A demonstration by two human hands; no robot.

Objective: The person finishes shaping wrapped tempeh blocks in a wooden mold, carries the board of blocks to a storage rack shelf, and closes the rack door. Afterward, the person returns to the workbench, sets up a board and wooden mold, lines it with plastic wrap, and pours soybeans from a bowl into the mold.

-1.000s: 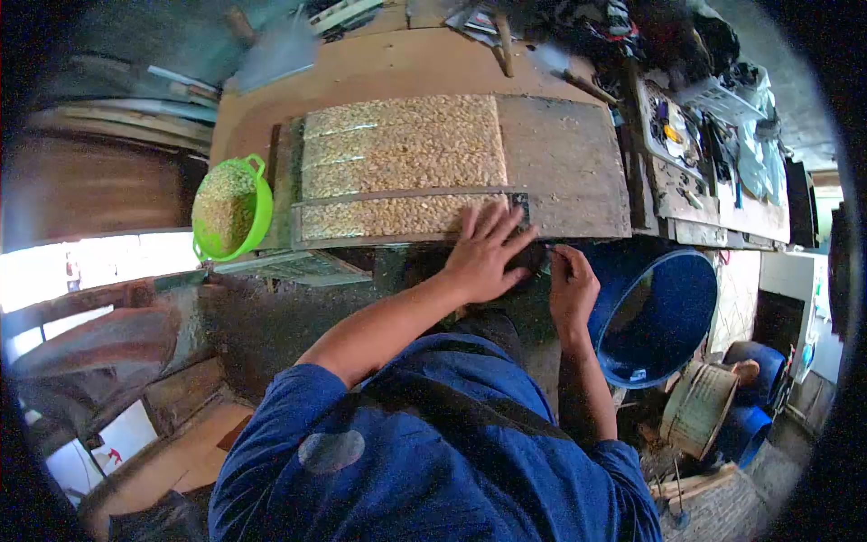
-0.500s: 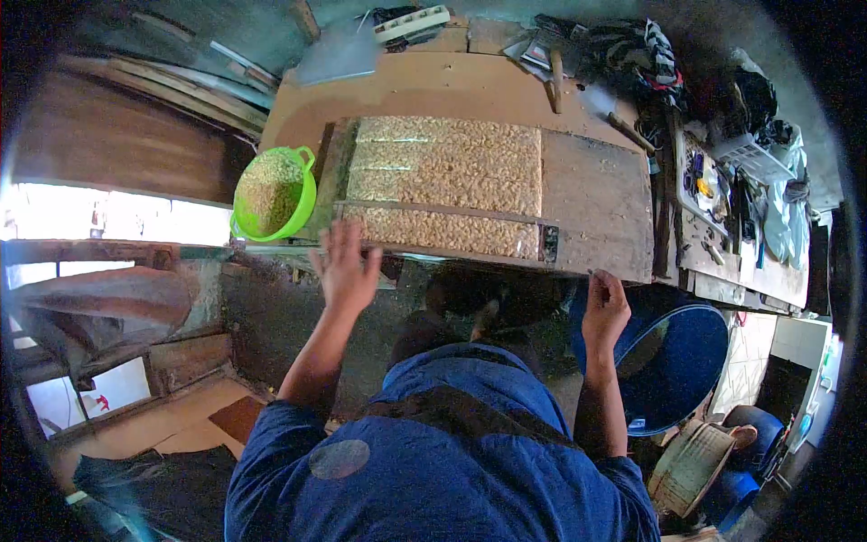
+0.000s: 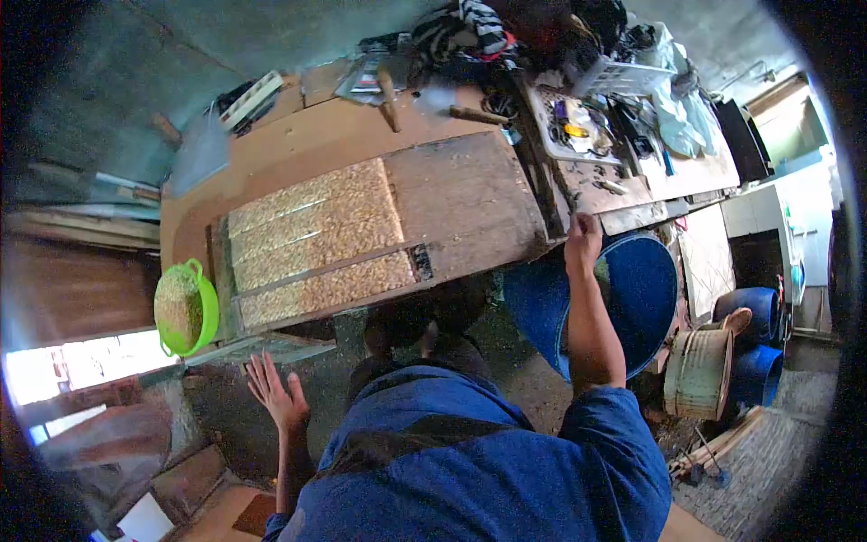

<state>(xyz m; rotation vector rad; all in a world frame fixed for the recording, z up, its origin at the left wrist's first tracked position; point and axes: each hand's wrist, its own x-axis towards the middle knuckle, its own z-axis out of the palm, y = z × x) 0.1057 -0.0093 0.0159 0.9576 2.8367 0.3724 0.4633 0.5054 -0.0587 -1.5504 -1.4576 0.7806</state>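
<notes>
Pale, chopped-looking pieces (image 3: 316, 226) lie in a flat rectangular layer on a wooden board (image 3: 470, 203), with a thin strip across the layer near its front edge. My left hand (image 3: 278, 393) hangs in the air in front of the bench, fingers spread and holding nothing. Over the right side, my right hand (image 3: 583, 242) is closed near the bench's front edge, above a blue barrel (image 3: 646, 271); what it pinches, if anything, is too small to make out. A green colander (image 3: 209, 312) with similar pieces stands left of the board.
A white tray (image 3: 548, 135) of small items, a white plastic basket (image 3: 623, 77) and plastic bags (image 3: 679, 122) are at the back right. Wooden-handled tools (image 3: 388, 98) lie behind the board. More drums (image 3: 700, 372) stand on the floor at the right.
The left hand has moved from the layer's right end to the left and off the board. The right hand has moved right, towards the side table. The view has turned to the right.
</notes>
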